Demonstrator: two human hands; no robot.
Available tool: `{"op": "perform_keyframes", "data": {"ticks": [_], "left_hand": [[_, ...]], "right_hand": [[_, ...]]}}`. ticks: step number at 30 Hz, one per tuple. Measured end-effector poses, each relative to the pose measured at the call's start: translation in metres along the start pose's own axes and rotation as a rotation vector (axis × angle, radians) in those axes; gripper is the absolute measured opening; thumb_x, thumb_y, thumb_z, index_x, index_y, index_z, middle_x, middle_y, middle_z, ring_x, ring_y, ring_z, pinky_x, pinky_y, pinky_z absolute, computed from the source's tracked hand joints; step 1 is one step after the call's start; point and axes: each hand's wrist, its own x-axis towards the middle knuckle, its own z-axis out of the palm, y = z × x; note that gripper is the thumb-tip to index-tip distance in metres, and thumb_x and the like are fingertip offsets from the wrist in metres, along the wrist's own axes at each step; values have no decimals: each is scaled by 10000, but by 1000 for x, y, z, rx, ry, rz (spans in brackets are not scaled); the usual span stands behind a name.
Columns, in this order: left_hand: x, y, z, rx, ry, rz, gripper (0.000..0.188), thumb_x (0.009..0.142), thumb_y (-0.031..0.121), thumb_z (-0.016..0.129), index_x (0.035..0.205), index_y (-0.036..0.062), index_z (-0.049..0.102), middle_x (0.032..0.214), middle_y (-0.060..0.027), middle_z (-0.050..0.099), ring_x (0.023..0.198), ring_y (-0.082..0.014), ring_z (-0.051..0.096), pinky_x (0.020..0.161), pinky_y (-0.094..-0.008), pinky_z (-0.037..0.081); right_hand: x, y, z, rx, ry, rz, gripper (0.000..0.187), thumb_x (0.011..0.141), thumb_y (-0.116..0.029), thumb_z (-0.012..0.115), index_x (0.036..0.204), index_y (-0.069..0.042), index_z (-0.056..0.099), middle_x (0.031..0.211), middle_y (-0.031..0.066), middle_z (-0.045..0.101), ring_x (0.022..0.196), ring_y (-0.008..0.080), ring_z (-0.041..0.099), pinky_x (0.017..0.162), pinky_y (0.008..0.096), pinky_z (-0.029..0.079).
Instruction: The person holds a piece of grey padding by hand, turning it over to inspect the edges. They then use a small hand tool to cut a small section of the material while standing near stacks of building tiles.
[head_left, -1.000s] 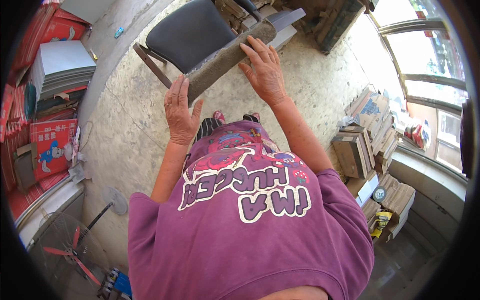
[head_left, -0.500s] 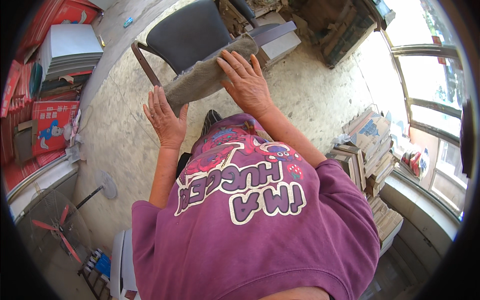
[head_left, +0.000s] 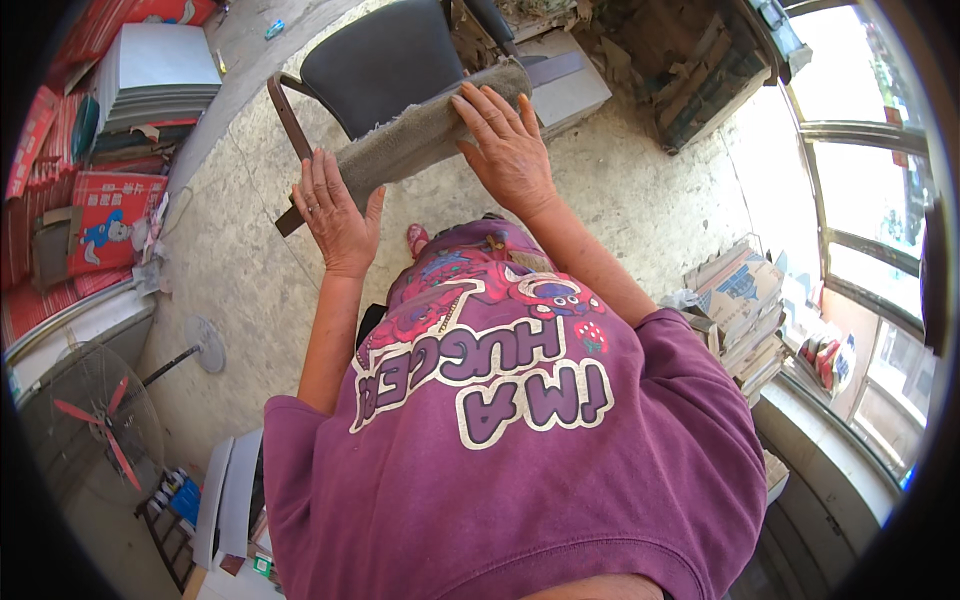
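Observation:
A long flat bar (head_left: 288,220) lies across in front of me, with a rough grey-brown cloth (head_left: 420,140) around most of its length. Its bare ends stick out at the lower left and upper right. My left hand (head_left: 337,215) rests flat against the cloth near the left end, fingers straight and thumb apart. Toward the right end, my right hand (head_left: 508,155) lies on the cloth with fingers stretched out. Neither hand is closed round the bar. Just beyond stands a dark padded chair (head_left: 385,65) with brown armrests.
Red printed sheets (head_left: 110,225) and a white paper stack (head_left: 160,65) fill the left side. A fan (head_left: 98,415) stands at lower left. Stacked cartons (head_left: 735,290) line the window on the right. A large dark box (head_left: 705,80) sits at the far right.
The bar's bare left end now shows beside my left hand. Both hands stay flat on the cloth, slightly higher in view. A pink shoe shows where a dark striped one was.

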Motion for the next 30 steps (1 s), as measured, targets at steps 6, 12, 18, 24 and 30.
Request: {"op": "perform_keyframes", "data": {"ticks": [6, 12, 18, 24, 30], "left_hand": [[18, 35, 4, -8, -8, 35, 768, 833, 486, 519, 1372, 19, 235, 1422, -120, 249, 1339, -281, 166, 1079, -480, 107], [36, 61, 9, -9, -29, 87, 789, 817, 494, 536, 1373, 20, 237, 1420, -119, 253, 1333, -281, 185, 1079, -479, 112], [54, 87, 14, -34, -69, 140, 796, 799, 487, 557, 1357, 2, 259, 1403, -146, 271, 1320, -293, 203, 1080, -477, 111], [63, 101, 19, -33, -65, 173, 823, 779, 489, 577, 1345, -21, 266, 1389, -154, 281, 1307, -301, 218, 1078, -475, 118], [63, 100, 19, -62, -49, 179, 817, 757, 474, 610, 1334, -12, 298, 1373, -152, 304, 1285, -295, 255, 1070, -466, 145]], "right_hand": [[1, 33, -8, -9, 20, 57, 535, 779, -188, 608, 1282, -172, 425, 1375, -23, 375, 1266, 168, 347, 1071, 423, 213], [3, 64, -9, -9, 87, 110, 540, 788, -171, 602, 1293, -208, 416, 1378, -13, 373, 1270, 195, 344, 1065, 434, 219], [3, 93, -4, 7, 170, 177, 514, 806, -167, 596, 1291, -231, 436, 1385, 46, 367, 1275, 232, 342, 1061, 440, 226], [6, 103, 1, 59, 264, 179, 462, 801, -146, 619, 1242, -232, 513, 1381, 130, 358, 1228, 310, 375, 1009, 394, 303], [6, 107, 5, 138, 252, 229, 491, 787, -132, 617, 1244, -269, 504, 1377, 151, 358, 1248, 327, 355, 1010, 406, 296]]}}
